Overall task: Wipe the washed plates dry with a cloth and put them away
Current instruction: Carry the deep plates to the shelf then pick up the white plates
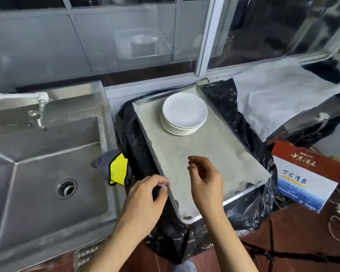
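The metal tray (214,152) rests on crumpled black plastic sheeting (249,134) rather than on anything visibly flat, and its near corner juts past the edge toward the floor, so a push or lift at the near end could, I judge, tip it and send the stack of white plates (185,112) at its far end sliding. The left hand (145,195) is at the tray's near left rim with fingers curled, apparently pinching something dark at the rim; what exactly it grips I cannot tell. The right hand (205,179) hovers over the near part of the tray, fingers loosely bent and holding nothing. The grey-and-yellow cloth (116,167) lies bunched between the steel sink (37,173) and the tray, untouched, so reaching for a plate without it risks putting it away wet. Counted: one tray, one cloth, one sink with one tap (39,108), one printed carton (306,173) at the right, and one stack of roughly eight plates, the rims too close to count surely.
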`<state>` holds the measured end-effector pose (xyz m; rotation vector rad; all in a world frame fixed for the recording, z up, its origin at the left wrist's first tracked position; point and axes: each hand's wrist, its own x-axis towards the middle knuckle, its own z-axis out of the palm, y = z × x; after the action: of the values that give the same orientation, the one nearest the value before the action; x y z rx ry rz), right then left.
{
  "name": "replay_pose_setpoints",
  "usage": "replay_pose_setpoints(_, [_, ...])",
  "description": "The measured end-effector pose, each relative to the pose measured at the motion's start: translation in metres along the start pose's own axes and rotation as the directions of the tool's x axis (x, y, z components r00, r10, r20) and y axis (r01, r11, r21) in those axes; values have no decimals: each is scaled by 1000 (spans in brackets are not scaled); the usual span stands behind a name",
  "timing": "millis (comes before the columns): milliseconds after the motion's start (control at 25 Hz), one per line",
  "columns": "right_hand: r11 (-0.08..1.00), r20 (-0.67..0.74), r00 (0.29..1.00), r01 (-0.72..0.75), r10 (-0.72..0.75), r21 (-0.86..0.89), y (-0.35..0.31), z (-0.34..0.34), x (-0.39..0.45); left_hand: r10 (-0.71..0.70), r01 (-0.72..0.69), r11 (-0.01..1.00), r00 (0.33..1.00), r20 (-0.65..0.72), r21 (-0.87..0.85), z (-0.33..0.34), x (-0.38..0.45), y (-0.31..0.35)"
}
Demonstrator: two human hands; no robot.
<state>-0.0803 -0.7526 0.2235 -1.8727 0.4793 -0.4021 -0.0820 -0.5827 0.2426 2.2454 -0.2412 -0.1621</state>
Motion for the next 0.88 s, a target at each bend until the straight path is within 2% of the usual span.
replay_pose_setpoints(280, [1000,79,997,9,-10,13,29,10,154,-142,141,990,988,-57,-27,51,132,21])
replay_pose_setpoints(480, [1000,105,994,-12,13,-10,56,12,240,-237,226,971,948,-214,-76,81,207,27])
replay_pose_setpoints(600, [999,120,993,-12,17,-38,72,15,287,-294,287,956,920,-259,-66,98,251,22])
replay_pose_setpoints(720, [986,124,988,-70,89,-153,86,22,325,-429,431,900,857,-286,-61,109,295,14])
replay_pose_setpoints(880, [947,201,952,-175,233,-271,97,42,361,-610,593,792,753,-247,-148,119,340,-6])
